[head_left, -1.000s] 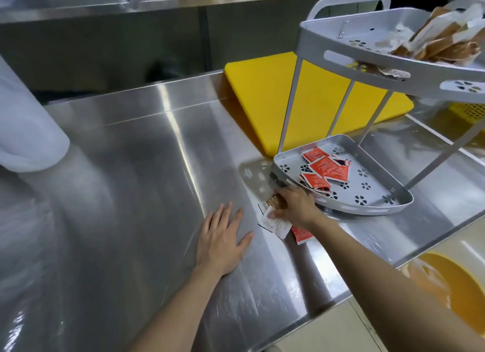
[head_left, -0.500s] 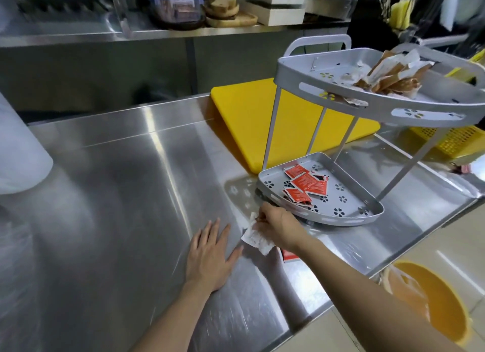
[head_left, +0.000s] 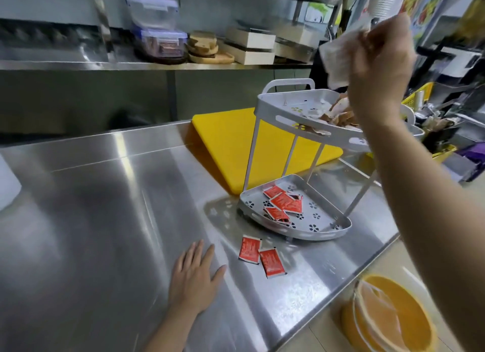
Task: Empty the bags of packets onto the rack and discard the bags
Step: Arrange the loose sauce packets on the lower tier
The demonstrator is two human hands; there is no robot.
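Observation:
A grey two-tier rack [head_left: 275,116] stands on the steel table [head_left: 105,207]. Its lower tray [head_left: 325,227] holds several red packets [head_left: 282,203]; its upper tray holds brown and white packets [head_left: 338,114]. Two red packets [head_left: 259,256] lie on the table in front of the rack. My right hand [head_left: 380,63] is raised above the upper tray and pinches white packets [head_left: 337,55], blurred by motion. My left hand [head_left: 195,275] rests flat on the table, left of the two loose packets.
A yellow cutting board [head_left: 223,147] lies behind the rack. An orange bin [head_left: 393,317] with a clear liner sits on the floor below the table's right edge. A shelf behind carries lidded containers [head_left: 157,29], wooden boards and boxes. Yellow baskets [head_left: 443,152] stand at right.
My right hand lifted from the table in front of the lower tray up over the upper tray, carrying the white packets. Two red packets now lie uncovered on the table. Left hand stayed put.

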